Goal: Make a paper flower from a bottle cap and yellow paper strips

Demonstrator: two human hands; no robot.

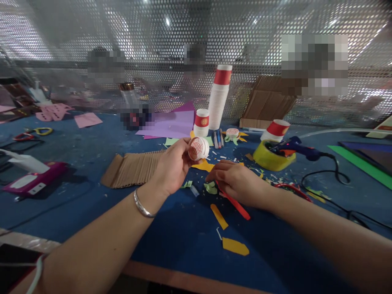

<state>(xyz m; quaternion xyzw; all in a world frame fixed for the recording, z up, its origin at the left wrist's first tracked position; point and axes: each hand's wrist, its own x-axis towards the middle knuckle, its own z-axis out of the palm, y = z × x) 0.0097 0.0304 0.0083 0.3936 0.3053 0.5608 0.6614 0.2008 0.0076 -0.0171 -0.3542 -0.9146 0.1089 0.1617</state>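
In my left hand (176, 165) I hold a small cut-down paper cup bottom (199, 148), its round face with a red grid pattern turned towards me. Thumb and fingers close on its edge. My right hand (234, 179) is low over the table with its fingers curled round a slim red tool (239, 207); its tip is hidden, so its exact kind is unclear. Green paper scraps (210, 188) lie by the right fingertips. An orange paper piece (202, 165) sits below the cup bottom. Two orange strips (219, 216) lie nearer to me.
Behind stand a tall stack of paper cups (219, 102) and a single cup (201, 122). Markers (218, 139) lie near them. A glue gun (298, 148) rests on a yellow tape roll (266, 157), its cable trailing right. Corrugated cardboard (134, 169) and a purple power strip (36, 179) are left.
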